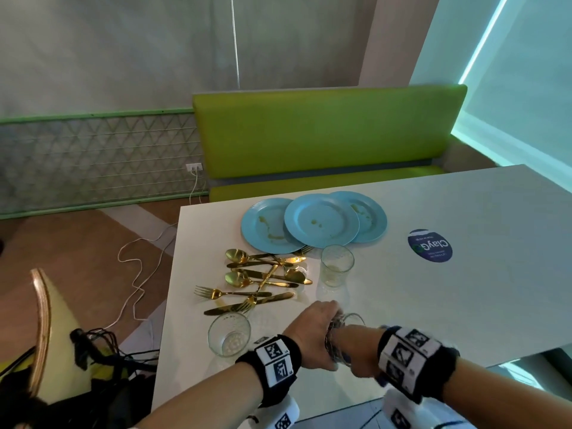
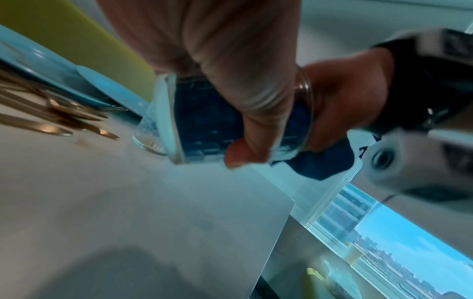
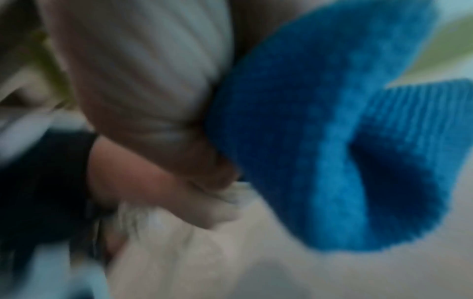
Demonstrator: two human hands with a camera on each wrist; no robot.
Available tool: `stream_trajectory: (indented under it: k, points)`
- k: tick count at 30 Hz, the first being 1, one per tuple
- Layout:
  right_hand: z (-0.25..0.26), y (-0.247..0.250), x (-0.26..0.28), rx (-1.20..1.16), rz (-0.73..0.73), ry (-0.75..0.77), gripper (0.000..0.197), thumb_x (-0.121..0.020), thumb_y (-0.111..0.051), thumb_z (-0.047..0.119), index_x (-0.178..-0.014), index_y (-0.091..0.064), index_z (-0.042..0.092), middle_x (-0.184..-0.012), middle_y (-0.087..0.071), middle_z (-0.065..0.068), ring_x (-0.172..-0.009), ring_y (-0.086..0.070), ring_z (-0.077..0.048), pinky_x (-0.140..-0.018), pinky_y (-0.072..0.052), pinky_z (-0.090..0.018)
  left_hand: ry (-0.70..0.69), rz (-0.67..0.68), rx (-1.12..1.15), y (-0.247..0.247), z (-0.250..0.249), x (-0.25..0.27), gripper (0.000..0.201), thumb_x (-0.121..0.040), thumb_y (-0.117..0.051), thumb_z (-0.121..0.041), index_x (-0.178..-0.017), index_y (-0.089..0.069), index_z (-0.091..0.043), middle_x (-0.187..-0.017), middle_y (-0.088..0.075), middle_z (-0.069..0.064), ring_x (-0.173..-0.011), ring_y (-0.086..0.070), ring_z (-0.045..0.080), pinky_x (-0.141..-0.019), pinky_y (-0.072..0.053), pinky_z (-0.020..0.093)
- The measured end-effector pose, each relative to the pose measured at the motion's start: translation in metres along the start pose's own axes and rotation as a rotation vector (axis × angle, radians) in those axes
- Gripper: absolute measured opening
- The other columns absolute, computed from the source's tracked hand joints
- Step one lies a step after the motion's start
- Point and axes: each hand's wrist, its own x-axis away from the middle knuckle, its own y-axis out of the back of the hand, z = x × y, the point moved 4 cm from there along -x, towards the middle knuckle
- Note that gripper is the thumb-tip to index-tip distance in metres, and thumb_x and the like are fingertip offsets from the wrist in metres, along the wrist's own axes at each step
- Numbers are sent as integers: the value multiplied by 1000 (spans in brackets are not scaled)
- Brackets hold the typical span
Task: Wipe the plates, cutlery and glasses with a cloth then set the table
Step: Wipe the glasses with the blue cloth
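Left hand [image 1: 312, 332] fingers [image 2: 256, 113] wrap glass [image 2: 179, 121] at 6 o'clock over tabletop [image 1: 464, 289]; right hand [image 1: 356, 345] pushes blue cloth [image 3: 320, 141] inside, its fingers hidden, grip unclear.

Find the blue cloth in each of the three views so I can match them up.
Head: blue cloth barely shows, low centre, inside the held glass.
Left wrist: centre right, filling the glass and bunched below the right hand.
Right wrist: fills the right half.
Shared landmark: the white table.

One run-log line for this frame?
step: wiping glass | left hand: grips clear glass tumbler | right hand: blue cloth inside it | plates, cutlery: unwiped
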Motion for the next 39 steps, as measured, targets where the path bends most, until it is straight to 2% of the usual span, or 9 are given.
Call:
stream_trajectory:
  k: [3, 8, 12, 15, 17, 21, 28, 31, 39]
  points:
    - [9, 10, -1, -104, 11, 162, 47, -55, -49, 6, -102, -54, 1, -86, -53, -11, -75, -50, -19, -62, -44, -20, -14, -80, -58, 4, 3, 2, 72, -64, -79, -23, -125, -43, -10, -124, -47, 9, -117, -43, 22, -98, -37, 27]
    - [8, -4, 4, 173, -88, 256, 35, -78, -65, 13, -112, -62, 8, -105, -63, -9, -101, -59, -22, -88, -47, -28, 71, 184, 35, 8, 4, 5, 72, -58, -83, -16, -116, -41, -19, -117, -51, 5, -104, -52, 20, -79, -47, 30]
    - [5, -13, 8, 487, -389, 235, 43, -13, -85, 52, -46, -69, 28, -54, -65, 17, -50, -63, 3, -48, -47, -9, 108, 317, 66, 9, 3, 7, 71, -58, -83, -12, -115, -41, -23, -114, -55, 7, -95, -55, 19, -77, -52, 32]
    - [12, -12, 8, 576, -304, 284, 41, -43, -85, 39, -78, -75, 19, -75, -70, 5, -73, -70, -7, -64, -54, -17, 67, 241, 17, 5, -1, 6, 71, -57, -84, -12, -115, -43, -19, -117, -52, 7, -99, -54, 20, -77, -49, 31]
    - [2, -9, 5, 265, -97, 133, 42, -74, -68, 10, -115, -59, 10, -96, -57, -2, -97, -62, -18, -86, -49, -28, 49, 138, -16, 0, -2, 7, 70, -56, -83, -15, -114, -43, -17, -117, -49, 6, -105, -51, 22, -83, -47, 32]
    - [0, 7, 5, -449, -144, 84, 39, -50, -52, -5, -85, -56, 13, -83, -55, -7, -75, -55, -17, -64, -46, -26, 47, -53, -59, 6, -4, 4, 69, -62, -80, -19, -119, -43, -14, -121, -46, 5, -114, -43, 20, -93, -39, 29]
    - [13, -1, 23, 43, 136, -88, 43, -87, -48, -2, -129, -42, -1, -101, -46, -12, -102, -56, -33, -42, -39, -9, 82, 260, 46, 13, -2, 0, 73, -55, -84, -10, -115, -41, -16, -113, -57, 8, -98, -59, 23, -75, -52, 33]
    - [6, 3, 18, -60, 133, -91, 43, -81, -52, 3, -124, -49, 2, -104, -55, -15, -88, -52, -25, -64, -40, -25, 82, 171, 92, 5, -3, 2, 74, -54, -84, -13, -115, -42, -18, -113, -56, 4, -97, -58, 21, -75, -52, 32]
    - [-29, 27, 12, -1055, -138, -56, 44, -42, -47, -5, -81, -64, 5, -66, -64, -10, -63, -59, -26, -50, -48, -24, 270, -158, 401, -18, 35, 20, 87, -60, -83, -19, -131, -31, -22, -116, -50, -7, -102, -52, 11, -80, -42, 18]
